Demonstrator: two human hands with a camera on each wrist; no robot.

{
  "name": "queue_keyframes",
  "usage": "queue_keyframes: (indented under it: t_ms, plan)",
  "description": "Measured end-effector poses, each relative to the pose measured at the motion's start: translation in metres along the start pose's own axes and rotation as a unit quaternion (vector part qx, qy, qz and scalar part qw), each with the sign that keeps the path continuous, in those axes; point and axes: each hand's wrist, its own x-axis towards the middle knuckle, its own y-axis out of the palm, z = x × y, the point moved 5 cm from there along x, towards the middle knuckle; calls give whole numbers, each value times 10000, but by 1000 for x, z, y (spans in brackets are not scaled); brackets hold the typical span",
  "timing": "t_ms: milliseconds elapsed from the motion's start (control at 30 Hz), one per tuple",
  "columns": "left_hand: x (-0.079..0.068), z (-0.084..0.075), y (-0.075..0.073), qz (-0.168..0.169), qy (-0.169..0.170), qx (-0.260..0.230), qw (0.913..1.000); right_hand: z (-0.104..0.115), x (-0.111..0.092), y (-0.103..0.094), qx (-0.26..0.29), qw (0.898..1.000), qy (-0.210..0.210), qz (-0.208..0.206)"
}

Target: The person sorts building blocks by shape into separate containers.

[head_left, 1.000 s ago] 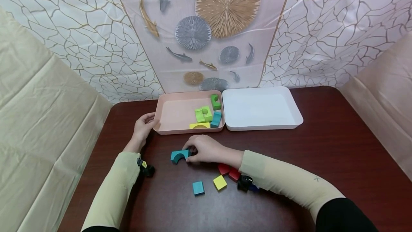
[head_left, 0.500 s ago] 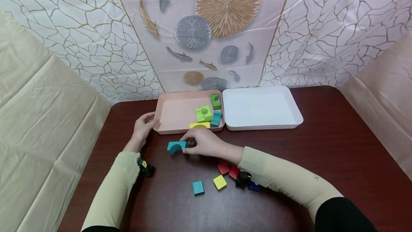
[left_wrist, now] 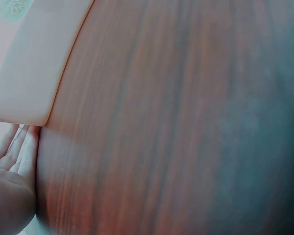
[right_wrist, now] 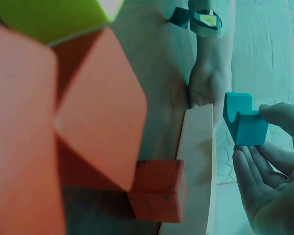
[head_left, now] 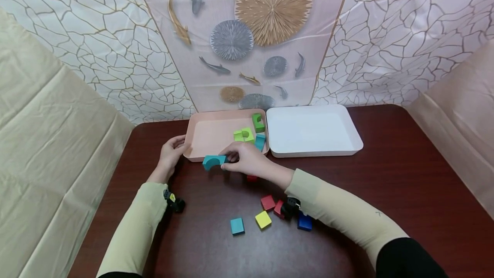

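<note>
My right hand (head_left: pixel 248 158) pinches a teal arch block (head_left: pixel 213 162) between thumb and fingers, over the near edge of the pink tray (head_left: pixel 208 132). In the right wrist view the arch block (right_wrist: pixel 252 128) shows its curved notch. My left hand (head_left: pixel 171 153) rests at the tray's left end, its fingers (left_wrist: pixel 27 152) extended against the tray wall (left_wrist: pixel 39 63). Inside the tray, toward its right end, lie light green notched blocks (head_left: pixel 244 134), a darker green arch block (head_left: pixel 257 122) and another teal block (head_left: pixel 260 141). My right hand hides the tray's near right part.
A white tray (head_left: pixel 314 130) stands against the pink one on the right. Nearer on the table lie red blocks (head_left: pixel 268 203), a yellow block (head_left: pixel 263 220), a teal square block (head_left: pixel 237 226) and a blue block (head_left: pixel 305 222). A patterned cloth (head_left: pixel 247 72) hangs behind the table.
My right hand has carried the teal arch block up from the table toward the pink tray's near edge. A red block and the blue block have come into sight. My left hand has stayed put.
</note>
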Motion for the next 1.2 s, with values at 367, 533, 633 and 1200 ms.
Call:
queue_keyframes:
  t_ms: [367,533,633,1200]
  plan:
    - [-1,-1,1,-30,-25,-46,10000,-20,9,-15,276,9977,383,-496]
    - [0,-1,1,-6,-22,-103,9999,-35,13,-21,232,9952,626,-714]
    - [0,0,1,-3,-29,-102,9999,-42,15,-23,188,9938,733,-814]
    - [-5,-8,1,89,-277,-154,9995,-48,24,-22,17,9915,1001,-834]
